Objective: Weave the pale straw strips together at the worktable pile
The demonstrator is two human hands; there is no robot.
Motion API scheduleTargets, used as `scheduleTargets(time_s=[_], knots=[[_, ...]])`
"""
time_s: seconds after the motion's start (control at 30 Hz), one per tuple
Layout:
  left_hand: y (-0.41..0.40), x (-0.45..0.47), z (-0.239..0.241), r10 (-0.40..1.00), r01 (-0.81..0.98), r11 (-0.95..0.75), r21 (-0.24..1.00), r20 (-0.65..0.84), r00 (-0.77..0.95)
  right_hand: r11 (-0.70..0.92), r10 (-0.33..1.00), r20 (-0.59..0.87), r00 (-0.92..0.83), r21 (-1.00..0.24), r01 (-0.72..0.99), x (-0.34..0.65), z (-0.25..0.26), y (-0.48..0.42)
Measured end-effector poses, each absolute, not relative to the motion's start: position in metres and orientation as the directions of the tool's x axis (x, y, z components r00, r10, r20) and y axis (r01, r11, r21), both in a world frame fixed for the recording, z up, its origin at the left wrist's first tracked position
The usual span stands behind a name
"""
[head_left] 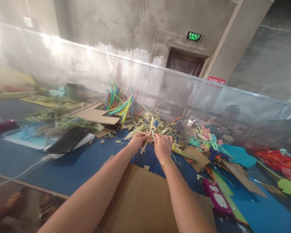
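Observation:
My left hand (138, 142) is closed in a pinch on pale, flat strips of dried husk (151, 125). One strip stands upright above my fingertips and another end hangs below them. Close beside it, my right hand (163, 146) has its fingers curled on the same strips, its fingertips partly hidden by the back of the hand. Just beyond both hands lies a loose heap of dried husk pieces (165, 124), with a small blue bit among them. Under my forearms a brown cardboard sheet (140, 200) lies on the blue table (87, 174).
Colourful pipe cleaners (116, 100) stand behind a cardboard piece (94, 114). To the left are a phone (68, 141) and a green cup (72, 91). At right are a clear jar (190, 129), a purple case (217, 197) and coloured sheets. A perforated metal screen (145, 76) runs behind.

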State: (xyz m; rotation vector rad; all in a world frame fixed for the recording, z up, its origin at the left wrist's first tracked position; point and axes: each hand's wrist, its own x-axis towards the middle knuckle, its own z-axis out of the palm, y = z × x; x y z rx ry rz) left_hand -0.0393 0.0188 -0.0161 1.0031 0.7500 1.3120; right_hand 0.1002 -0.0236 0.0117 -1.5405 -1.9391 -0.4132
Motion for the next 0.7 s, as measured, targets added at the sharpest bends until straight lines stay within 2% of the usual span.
scheduleTargets(time_s=[0.13, 0.27, 0.4, 0.7], knots=[[0.014, -0.037, -0.015, 0.982, -0.379, -0.075, 0.922, 0.135, 0.134, 0.252, 0.831, 0.527, -0.178, -0.073, 0.965, 0.098, 0.007, -0.02], [0.02, -0.036, -0.018, 0.979, -0.446, -0.17, 0.879, 0.2, 0.022, 0.333, 0.803, 0.535, -0.264, -0.035, 0.942, 0.09, 0.006, -0.021], [0.028, -0.035, -0.023, 0.976, -0.425, -0.216, 0.879, 0.208, -0.065, 0.359, 0.803, 0.531, -0.273, -0.064, 0.931, 0.084, 0.005, -0.022], [0.021, -0.035, -0.026, 0.982, -0.314, -0.161, 0.936, 0.184, 0.046, 0.264, 0.844, 0.501, -0.192, -0.075, 0.962, 0.098, -0.006, -0.02]])
